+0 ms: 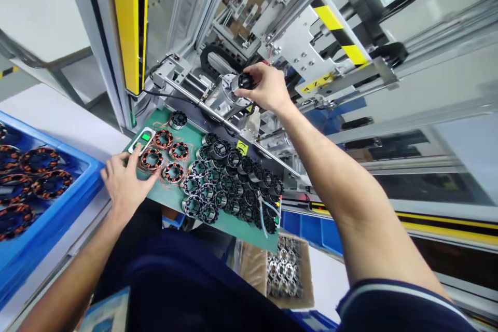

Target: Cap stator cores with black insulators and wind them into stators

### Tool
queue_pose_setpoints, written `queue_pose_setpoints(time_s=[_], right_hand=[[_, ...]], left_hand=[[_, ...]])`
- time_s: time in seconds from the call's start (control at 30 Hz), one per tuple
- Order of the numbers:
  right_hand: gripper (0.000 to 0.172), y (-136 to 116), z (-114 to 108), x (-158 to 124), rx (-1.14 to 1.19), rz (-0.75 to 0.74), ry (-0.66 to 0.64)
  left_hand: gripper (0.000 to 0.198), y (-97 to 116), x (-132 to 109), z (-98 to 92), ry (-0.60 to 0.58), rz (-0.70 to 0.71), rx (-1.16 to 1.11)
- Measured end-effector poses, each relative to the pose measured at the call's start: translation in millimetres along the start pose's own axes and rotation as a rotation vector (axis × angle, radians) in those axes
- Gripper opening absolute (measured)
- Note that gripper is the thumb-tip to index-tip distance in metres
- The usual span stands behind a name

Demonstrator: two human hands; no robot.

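My right hand [266,88] reaches into the machine and is closed on a black stator core [245,81] at the round metal fixture [225,96]. My left hand [124,181] rests at the near left edge of the green mat [233,223], fingers curled on a copper-wound stator [151,158]. More wound stators [174,161] lie beside it. Several unwound black stator cores [229,176] stand in rows across the middle of the mat.
A blue bin [58,212] at left holds several wound stators. A cardboard box [252,270] of metal rings sits below the mat. A green-lit button [145,137] is at the mat's corner. Yellow guard posts [128,21] and machine framing surround the fixture.
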State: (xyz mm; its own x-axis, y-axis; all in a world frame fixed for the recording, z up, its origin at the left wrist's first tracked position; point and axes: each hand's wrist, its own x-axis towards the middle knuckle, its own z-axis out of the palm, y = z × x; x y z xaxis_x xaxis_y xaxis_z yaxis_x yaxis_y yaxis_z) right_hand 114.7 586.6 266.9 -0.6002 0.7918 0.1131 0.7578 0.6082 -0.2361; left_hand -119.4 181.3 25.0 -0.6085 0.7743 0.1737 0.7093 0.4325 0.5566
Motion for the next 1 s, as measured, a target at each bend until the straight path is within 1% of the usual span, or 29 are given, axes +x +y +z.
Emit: queue_pose_setpoints(time_s=[0.1,0.17,0.23,0.33,0.43,0.5,0.6,0.7,0.77,0.83,0.9,0.97,1.0], right_hand=[[0.077,7,-5,4,-0.013,0.008,-0.052],[0.078,10,-8,6,-0.016,0.002,-0.069],[0.079,11,-9,9,-0.021,-0.010,-0.096],[0.082,14,-11,20,-0.039,-0.024,-0.148],[0.084,20,-15,36,-0.056,-0.040,-0.210],[0.081,24,-17,46,-0.066,-0.045,-0.259],[0.077,28,-18,53,-0.069,-0.042,-0.293],[0.079,30,-17,53,-0.063,-0.059,-0.269],[0.079,31,-16,51,-0.068,-0.080,-0.251],[0.077,32,-17,53,-0.080,-0.104,-0.257],[0.073,34,-18,58,-0.092,-0.122,-0.287],[0.071,35,-18,63,-0.102,-0.123,-0.311],[0.070,35,-18,65,-0.109,-0.120,-0.313]], left_hand=[[0.082,3,-9,1.8,0.165,-0.118,-0.078],[0.076,5,-13,0.5,0.202,-0.117,-0.098],[0.071,6,-14,-2.0,0.167,-0.053,-0.069],[0.066,8,-8,-5.8,0.088,0.056,-0.006],[0.063,7,3,-7.7,0.022,0.098,0.010],[0.061,4,8,-7.5,0.001,0.116,-0.010],[0.057,-2,10,-4.1,0.021,0.122,-0.098],[0.060,-8,7,2.1,0.092,0.037,-0.241],[0.061,-10,5,6.1,0.122,-0.009,-0.293],[0.059,-11,6,8.2,0.133,0.012,-0.290],[0.059,-9,10,7.1,0.132,0.063,-0.277],[0.055,-6,16,3.2,0.098,0.119,-0.223],[0.049,-4,19,0.9,0.072,0.137,-0.182]])
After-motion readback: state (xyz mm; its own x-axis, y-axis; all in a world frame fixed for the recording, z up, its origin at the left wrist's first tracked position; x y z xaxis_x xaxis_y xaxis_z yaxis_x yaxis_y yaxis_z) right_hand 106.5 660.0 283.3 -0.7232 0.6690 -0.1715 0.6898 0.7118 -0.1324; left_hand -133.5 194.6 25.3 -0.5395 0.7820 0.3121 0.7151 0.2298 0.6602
